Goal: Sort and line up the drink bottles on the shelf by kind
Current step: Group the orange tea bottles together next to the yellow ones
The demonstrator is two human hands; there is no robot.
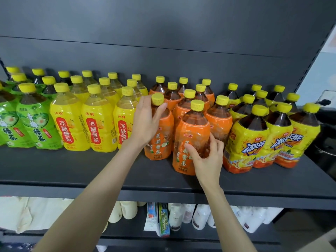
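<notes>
Rows of yellow-capped drink bottles stand on a dark shelf [91, 171]. From left to right there are green-label tea bottles [37, 124], yellow pear-drink bottles [98, 124], orange-label tea bottles [220, 122] and yellow iced-tea bottles [249, 142]. My left hand [145, 122] wraps around the shoulder of the leftmost front orange bottle [161, 139], thumb by its cap. My right hand [205, 160] grips the lower label of another orange bottle [190, 131], which stands nearest the shelf's front, ahead of the others.
A bare strip of shelf runs along the front edge [163, 191]. Below it, a lower shelf holds white and cream bottles [200, 215] and a few toothpaste boxes [163, 220]. A dark back panel [163, 42] rises behind the drinks. Dark pots [325, 139] sit at far right.
</notes>
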